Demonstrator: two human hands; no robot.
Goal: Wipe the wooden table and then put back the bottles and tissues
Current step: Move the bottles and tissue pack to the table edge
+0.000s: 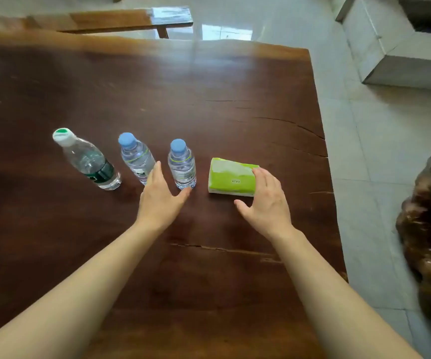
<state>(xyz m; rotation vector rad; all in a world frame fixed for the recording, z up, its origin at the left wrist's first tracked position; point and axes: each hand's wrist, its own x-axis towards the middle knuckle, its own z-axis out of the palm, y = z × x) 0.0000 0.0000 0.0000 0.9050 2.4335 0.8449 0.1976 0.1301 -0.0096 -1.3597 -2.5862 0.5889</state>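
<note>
Table: a dark wooden table (pixel 157 86) is filling most of the frame, and its surface is looking glossy with some cracks.
Task things: three bottles and a tissue pack (pixel 231 177) are standing in one row across the middle of the frame.
Bottles: the green-capped bottle (pixel 87 159) is at the left of the row, then the middle bottle (pixel 135 158), then the right blue-capped bottle (pixel 182 164), all upright and apart from each other.
Tissues: the green pack is lying flat, just right of the last bottle.
Left hand: the left hand (pixel 158 200) is reaching between the two blue-capped bottles.
Left grip: it is wide open and holding nothing. The fingers are straight, and the thumb tip is at the foot of the right blue-capped bottle, touching it or almost.
Right hand: the right hand (pixel 266 200) is coming onto the right end of the tissue pack.
Right grip: it is open. The fingers are resting on the pack and the thumb is spread apart in front of it, so nothing is grasped.
Step in hand: I am seeing no cloth, so I am judging this as handling of the things, not wiping. I cannot tell if this is clearing away or putting back.
Next move: each hand is needing to close, the left round a bottle body and the right across the soft pack, without knocking the neighbouring bottle.
Around: a wooden bench (pixel 121 20) is standing at the upper edge of the frame.
</note>
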